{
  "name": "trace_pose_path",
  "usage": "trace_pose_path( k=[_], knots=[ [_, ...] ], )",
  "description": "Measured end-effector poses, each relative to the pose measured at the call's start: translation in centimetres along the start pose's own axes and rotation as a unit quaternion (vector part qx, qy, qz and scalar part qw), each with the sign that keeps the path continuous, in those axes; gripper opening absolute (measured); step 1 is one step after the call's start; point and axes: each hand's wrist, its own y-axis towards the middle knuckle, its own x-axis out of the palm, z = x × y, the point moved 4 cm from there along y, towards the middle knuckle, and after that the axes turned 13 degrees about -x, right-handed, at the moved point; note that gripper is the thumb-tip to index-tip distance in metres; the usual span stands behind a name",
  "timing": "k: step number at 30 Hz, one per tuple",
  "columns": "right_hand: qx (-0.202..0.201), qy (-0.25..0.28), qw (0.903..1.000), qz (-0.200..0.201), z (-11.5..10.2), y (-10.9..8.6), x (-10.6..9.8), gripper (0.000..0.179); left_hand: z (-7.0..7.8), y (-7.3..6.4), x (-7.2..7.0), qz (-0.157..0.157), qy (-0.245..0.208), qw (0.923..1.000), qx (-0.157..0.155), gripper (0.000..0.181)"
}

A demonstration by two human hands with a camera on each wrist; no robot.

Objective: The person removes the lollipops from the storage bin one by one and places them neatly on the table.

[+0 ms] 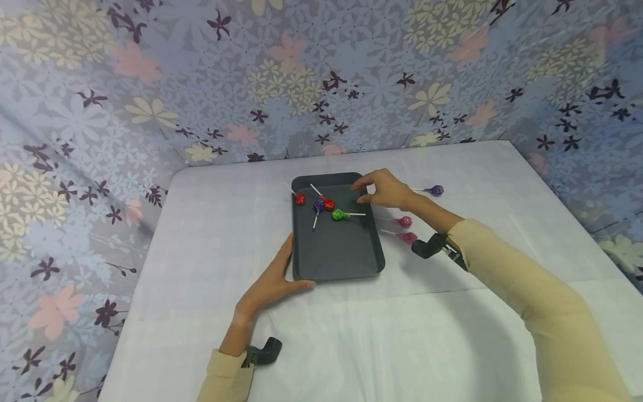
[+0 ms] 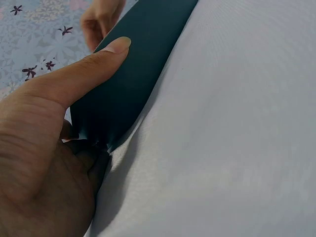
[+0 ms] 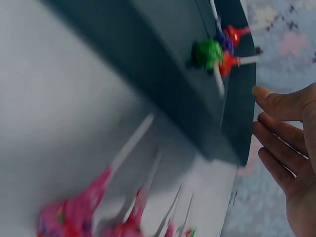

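Note:
A dark grey tray (image 1: 334,254) lies on the white-covered table. My left hand (image 1: 271,285) holds its near left corner, thumb on the near wall and fingers along the left side; the left wrist view shows the thumb (image 2: 98,66) flat on the outer wall. My right hand (image 1: 384,190) hovers over the tray's far right edge, fingers apart from the thumb and nothing between them. Inside the tray are two red lollipops (image 1: 300,199) (image 1: 329,204), a purple lollipop (image 1: 318,206) and a green lollipop (image 1: 340,214), bunched toward the far left and middle.
Right of the tray, two pink lollipops (image 1: 404,221) (image 1: 409,238) lie on the table, sticks toward the tray. Farther back lies another purple lollipop (image 1: 437,190). A floral cloth (image 1: 301,100) hangs behind the table (image 1: 226,223) and along its sides.

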Motion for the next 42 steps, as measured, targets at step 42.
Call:
trace_pose_path(
  k=[42],
  knots=[
    [-0.058,-0.028,0.9846,-0.162,-2.7,7.0,6.7,0.032,-0.2,0.2,0.1,-0.002,-0.019,0.9997,0.015,0.117]
  ],
)
